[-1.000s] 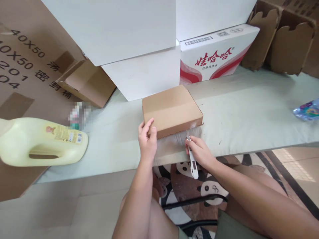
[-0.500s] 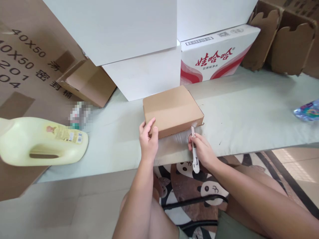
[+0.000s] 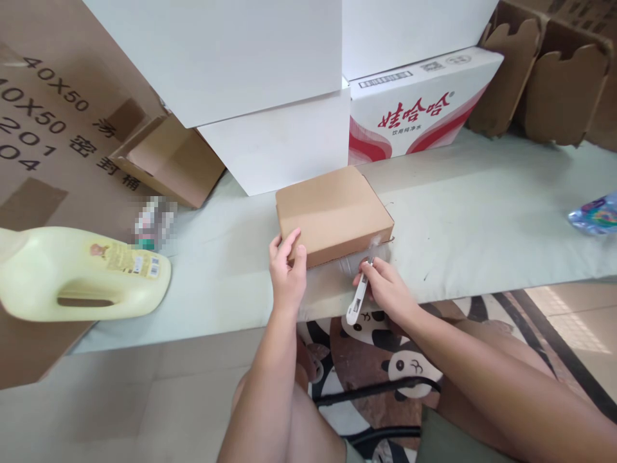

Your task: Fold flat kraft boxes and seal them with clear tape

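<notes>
A closed brown cardboard box (image 3: 337, 209) lies flat on the pale green cloth of the table. At its near left corner my left hand (image 3: 288, 273) grips it, thumb on the near side and fingers on the top and left side. My right hand (image 3: 385, 286) is closed around a white utility knife (image 3: 359, 292), its handle end tilted toward me and to the left. The knife's front end points at the box's near right edge, by a strip of clear plastic tape (image 3: 355, 262). Whether the blade touches the box I cannot tell.
White cartons (image 3: 279, 148) stand behind the box, one with red print (image 3: 414, 112). A yellow jug (image 3: 130, 283) lies at the left near a large brown carton (image 3: 43, 141). Brown cardboard holders (image 3: 563, 90) and a shiny packet (image 3: 595, 214) are at the right.
The utility knife has turned in my right hand, its handle end swinging left. My right hand has shifted slightly left. The left hand and the box are almost unmoved.
</notes>
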`<state>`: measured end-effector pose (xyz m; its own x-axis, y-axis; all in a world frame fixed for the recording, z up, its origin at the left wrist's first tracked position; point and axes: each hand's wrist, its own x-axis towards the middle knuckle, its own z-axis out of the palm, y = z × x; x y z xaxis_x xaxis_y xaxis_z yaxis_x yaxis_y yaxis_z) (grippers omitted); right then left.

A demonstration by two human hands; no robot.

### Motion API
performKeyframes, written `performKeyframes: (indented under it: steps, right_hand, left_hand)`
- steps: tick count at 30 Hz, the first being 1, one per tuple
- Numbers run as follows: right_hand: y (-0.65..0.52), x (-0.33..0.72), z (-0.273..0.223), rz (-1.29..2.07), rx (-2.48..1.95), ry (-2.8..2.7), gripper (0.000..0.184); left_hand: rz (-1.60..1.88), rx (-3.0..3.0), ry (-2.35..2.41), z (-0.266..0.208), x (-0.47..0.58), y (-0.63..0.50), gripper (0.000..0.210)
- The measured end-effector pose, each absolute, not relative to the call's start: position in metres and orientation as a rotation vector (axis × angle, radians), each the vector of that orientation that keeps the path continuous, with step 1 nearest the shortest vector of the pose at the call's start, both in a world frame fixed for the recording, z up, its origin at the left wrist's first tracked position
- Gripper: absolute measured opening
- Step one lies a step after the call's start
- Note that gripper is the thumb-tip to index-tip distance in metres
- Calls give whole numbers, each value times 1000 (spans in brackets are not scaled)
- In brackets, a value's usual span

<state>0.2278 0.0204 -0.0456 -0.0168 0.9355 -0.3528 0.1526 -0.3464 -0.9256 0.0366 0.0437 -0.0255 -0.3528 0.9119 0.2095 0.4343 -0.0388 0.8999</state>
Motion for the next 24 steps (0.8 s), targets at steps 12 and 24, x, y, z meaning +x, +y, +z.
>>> performKeyframes:
  steps: [12, 24]
  right_hand:
    - [31, 225, -42, 1431, -1650, -1436, 33]
    - [21, 224, -41, 1423, -1555, -1320, 34]
  left_hand:
    - [1389, 1452, 1789, -29, 36, 46, 43]
    - [1408, 1407, 1782, -28, 36, 45, 44]
